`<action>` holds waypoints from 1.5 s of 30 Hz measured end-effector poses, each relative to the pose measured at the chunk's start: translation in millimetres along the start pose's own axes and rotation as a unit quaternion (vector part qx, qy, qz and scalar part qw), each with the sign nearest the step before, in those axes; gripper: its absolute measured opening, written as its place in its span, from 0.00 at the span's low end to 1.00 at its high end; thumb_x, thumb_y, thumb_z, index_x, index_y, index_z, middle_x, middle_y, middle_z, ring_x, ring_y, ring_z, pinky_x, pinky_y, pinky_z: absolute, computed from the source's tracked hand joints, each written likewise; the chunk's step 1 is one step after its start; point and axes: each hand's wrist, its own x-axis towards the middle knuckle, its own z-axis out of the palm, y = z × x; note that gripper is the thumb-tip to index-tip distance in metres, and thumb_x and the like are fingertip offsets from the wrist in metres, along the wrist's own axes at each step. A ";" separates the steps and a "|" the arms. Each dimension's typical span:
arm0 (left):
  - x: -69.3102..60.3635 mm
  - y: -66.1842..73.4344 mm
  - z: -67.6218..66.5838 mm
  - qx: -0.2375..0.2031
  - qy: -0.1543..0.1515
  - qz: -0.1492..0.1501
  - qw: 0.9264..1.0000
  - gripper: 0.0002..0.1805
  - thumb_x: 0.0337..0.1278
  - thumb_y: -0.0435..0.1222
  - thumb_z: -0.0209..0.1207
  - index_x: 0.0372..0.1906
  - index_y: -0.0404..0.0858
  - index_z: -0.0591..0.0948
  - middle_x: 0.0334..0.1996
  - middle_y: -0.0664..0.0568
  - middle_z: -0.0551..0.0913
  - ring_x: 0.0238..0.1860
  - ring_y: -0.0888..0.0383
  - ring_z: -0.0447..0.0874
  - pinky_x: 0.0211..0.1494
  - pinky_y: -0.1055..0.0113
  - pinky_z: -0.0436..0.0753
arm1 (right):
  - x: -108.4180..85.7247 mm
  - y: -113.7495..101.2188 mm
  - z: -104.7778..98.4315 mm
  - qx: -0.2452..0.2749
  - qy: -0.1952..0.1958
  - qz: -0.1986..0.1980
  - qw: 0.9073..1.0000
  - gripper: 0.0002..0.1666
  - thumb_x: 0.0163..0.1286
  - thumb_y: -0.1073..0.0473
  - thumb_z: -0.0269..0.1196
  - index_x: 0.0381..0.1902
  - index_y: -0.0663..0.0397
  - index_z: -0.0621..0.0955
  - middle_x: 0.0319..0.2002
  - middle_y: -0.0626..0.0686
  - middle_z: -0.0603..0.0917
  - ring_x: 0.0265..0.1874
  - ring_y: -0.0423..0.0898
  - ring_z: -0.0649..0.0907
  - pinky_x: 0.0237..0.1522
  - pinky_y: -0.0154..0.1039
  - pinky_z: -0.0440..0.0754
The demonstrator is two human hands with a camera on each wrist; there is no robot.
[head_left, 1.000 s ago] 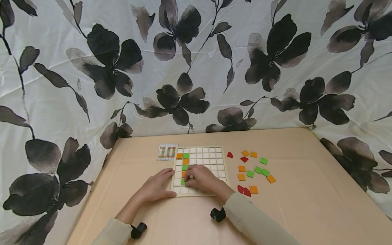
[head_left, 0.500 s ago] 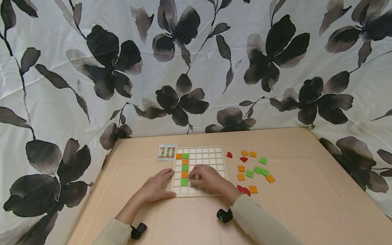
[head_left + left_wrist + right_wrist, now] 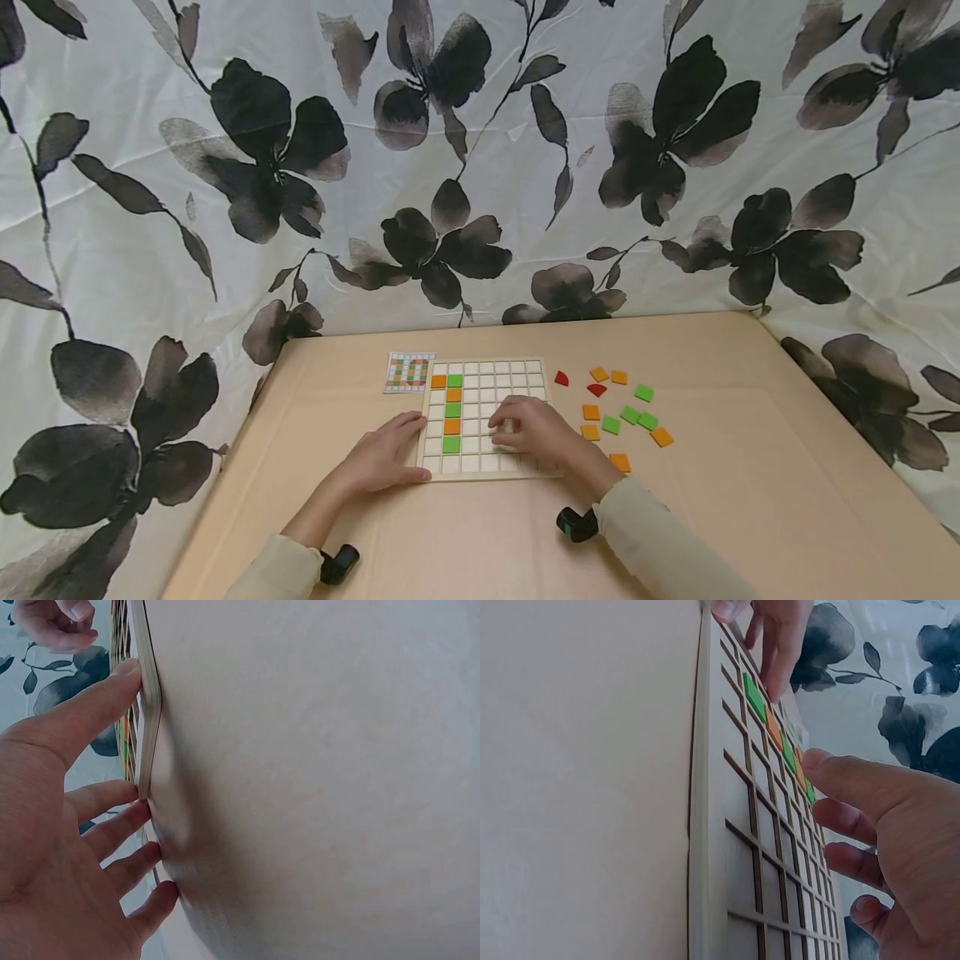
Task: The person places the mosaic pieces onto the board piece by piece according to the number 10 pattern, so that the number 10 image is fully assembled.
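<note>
A white grid board (image 3: pixel 480 465) lies on the table. Its second column carries several tiles, alternating green (image 3: pixel 452 444) and orange (image 3: pixel 452 427), and one orange tile (image 3: pixel 438 382) sits at the upper left. My left hand (image 3: pixel 382 458) rests at the board's left edge; in the left wrist view the thumb and fingertips of that hand (image 3: pixel 82 825) touch the rim. Above the board's right half hovers my right hand (image 3: pixel 536 429), fingers loosely bent. In the right wrist view nothing shows between the thumb and fingers of this hand (image 3: pixel 885 832).
A small patterned card (image 3: pixel 407 372) lies at the board's upper left corner. To the right are loose orange tiles (image 3: pixel 619 377), green tiles (image 3: pixel 643 392) and red pieces (image 3: pixel 562 378). A flowered cloth (image 3: pixel 525 167) hangs behind the table (image 3: pixel 465 550).
My right hand has moved right, away from the lowest green tile, which now shows in full on the board. My left hand has stayed at the board's edge.
</note>
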 end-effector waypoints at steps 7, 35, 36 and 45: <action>0.7 0.6 -1.4 0.001 -0.001 -0.002 1.000 0.48 0.42 0.56 0.71 0.70 0.43 0.68 0.72 0.50 0.64 0.73 0.48 0.62 0.66 0.39 0.67 | -6.0 9.9 -9.1 -0.002 0.010 0.011 1.000 0.11 0.61 0.49 0.69 0.42 0.40 0.87 0.38 0.40 0.83 0.35 0.42 0.77 0.36 0.30 0.78; -1.7 0.1 0.8 0.001 0.000 0.005 1.000 0.49 0.41 0.55 0.71 0.70 0.41 0.68 0.72 0.50 0.64 0.73 0.47 0.61 0.66 0.38 0.67 | -70.8 80.7 -49.5 -0.043 0.062 0.062 0.995 0.13 0.57 0.51 0.72 0.41 0.40 0.86 0.39 0.40 0.81 0.42 0.41 0.77 0.47 0.40 0.81; -1.6 0.3 0.9 0.002 0.000 0.005 1.000 0.49 0.41 0.55 0.71 0.70 0.41 0.68 0.72 0.49 0.64 0.73 0.47 0.61 0.66 0.38 0.67 | -72.7 82.4 -50.9 -0.047 0.064 0.061 0.995 0.13 0.56 0.51 0.72 0.41 0.41 0.86 0.39 0.41 0.82 0.42 0.41 0.77 0.47 0.40 0.81; -1.4 0.9 1.1 0.005 0.002 0.004 1.000 0.49 0.40 0.56 0.72 0.70 0.42 0.68 0.72 0.50 0.65 0.73 0.47 0.62 0.65 0.39 0.67 | -80.8 91.3 -56.0 -0.043 0.049 0.104 0.992 0.15 0.55 0.52 0.74 0.42 0.40 0.85 0.41 0.44 0.79 0.40 0.43 0.75 0.44 0.37 0.81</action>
